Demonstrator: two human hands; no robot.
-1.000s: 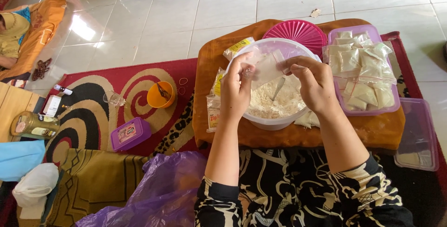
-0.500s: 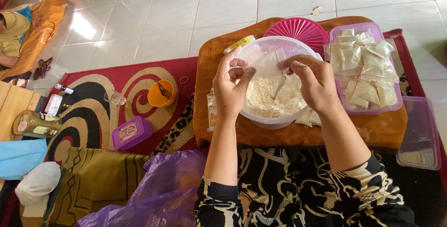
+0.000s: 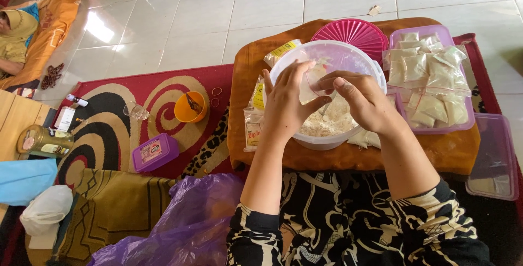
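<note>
both hands are holding a small clear bag (image 3: 309,85) upright over the white bowl (image 3: 327,135) of powder, the left hand (image 3: 286,105) pinching its left edge and the right hand (image 3: 362,102) its top, both equally near.

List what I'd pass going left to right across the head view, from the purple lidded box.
Purple lidded box → orange cup → left hand → right hand → purple tray of filled packets → clear empty tub.
</note>
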